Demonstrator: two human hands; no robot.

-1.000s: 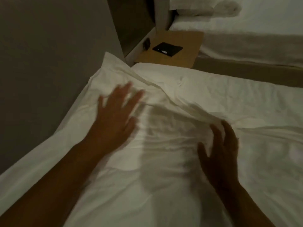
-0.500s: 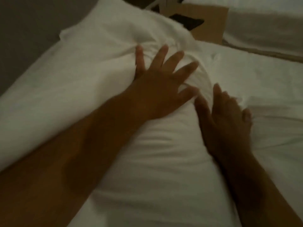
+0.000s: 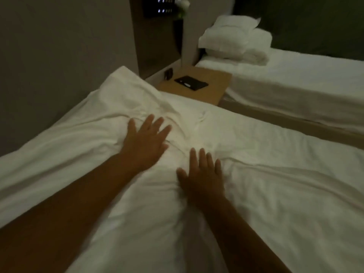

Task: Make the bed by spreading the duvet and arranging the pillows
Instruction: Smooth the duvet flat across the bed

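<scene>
A white duvet (image 3: 275,190) covers the near bed, wrinkled around the middle and bunched toward the head end by the wall. My left hand (image 3: 144,142) lies flat on the duvet with fingers spread, pressing on a ridge of folds. My right hand (image 3: 202,174) rests flat on the duvet just to the right and nearer to me, fingers straight. Neither hand holds any cloth. A raised white corner (image 3: 126,83) at the head end may be a pillow or the duvet's edge; I cannot tell which.
A wooden bedside table (image 3: 212,83) with a flat black object (image 3: 191,82) stands beyond the bed. A second bed (image 3: 295,87) at the right carries stacked white pillows (image 3: 230,40). A grey wall (image 3: 59,46) runs along the left. A dark wall panel (image 3: 161,6) shows small lights.
Both hands have slid back toward me across the duvet and lie flatter. The view has lifted and pulled back, so the second bed and its pillows now show.
</scene>
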